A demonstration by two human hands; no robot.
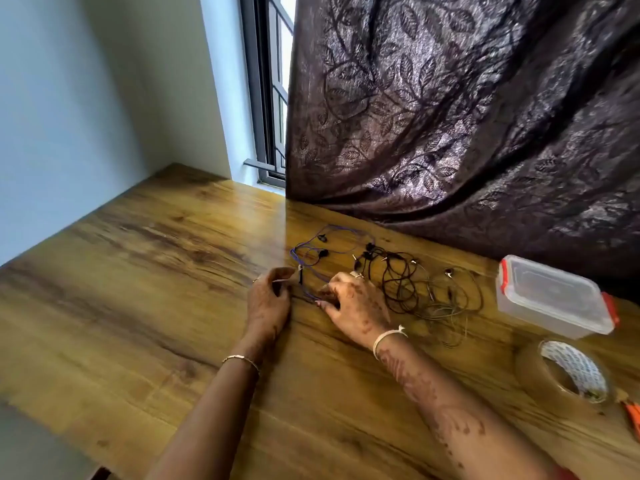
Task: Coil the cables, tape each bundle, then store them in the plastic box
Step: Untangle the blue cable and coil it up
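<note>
Quick count of what's on the wooden table [138,289]: one blue cable [293,255], one messy tangle of dark cables [398,282] (can't tell how many are in there, they're all knotted up together, though a few metal plugs poke out), one clear plastic box [550,296] with its lid on and red clips, one roll of clear tape [530,370], and one orange-handled tool [633,415] half cut off at the right edge.

Grip-wise, the left hand [268,299] has thumb and fingers closed tight on one end of the blue cable, pinching it just above the table. The right hand [353,303] is curled over the same cable a bit further along, fingertips [323,299] nipping a loop of it down near the wood. The rest of the blue cable lies in loose loops beyond both hands. The dark tangle sits just right of the right hand, between it and the box. The tape is nearer the camera than the box, and a dark leafy curtain [450,116] hangs behind it all
</note>
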